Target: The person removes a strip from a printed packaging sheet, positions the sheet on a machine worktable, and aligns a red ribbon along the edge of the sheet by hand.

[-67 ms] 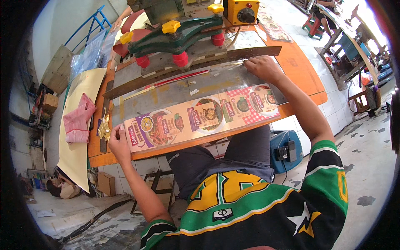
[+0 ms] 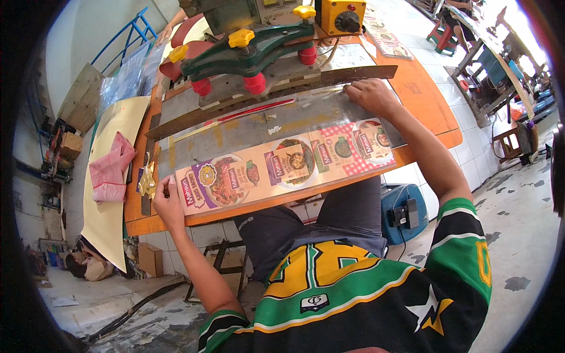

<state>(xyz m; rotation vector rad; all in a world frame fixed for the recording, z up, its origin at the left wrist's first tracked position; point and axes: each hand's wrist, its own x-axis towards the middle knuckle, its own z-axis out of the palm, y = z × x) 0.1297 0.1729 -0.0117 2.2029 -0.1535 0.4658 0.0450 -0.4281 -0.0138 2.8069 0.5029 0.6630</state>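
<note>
Printed sheet [image 2: 282,165] on table [image 2: 424,100] (machine [image 2: 253,53] behind).

We count one printed sheet [image 2: 282,167] with three food labels on it, three yellow knobs [image 2: 241,37] and three red knobs [image 2: 254,83] on one green press, one pink cloth [image 2: 109,170], and one yellow box [image 2: 340,16].

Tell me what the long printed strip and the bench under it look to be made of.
Printed strip: looks like glossy plastic film, clear along its upper part, with glare across it. Bench top: seemingly wood or board painted orange, worn. The grey bed beneath the film looks like scuffed metal.
</note>
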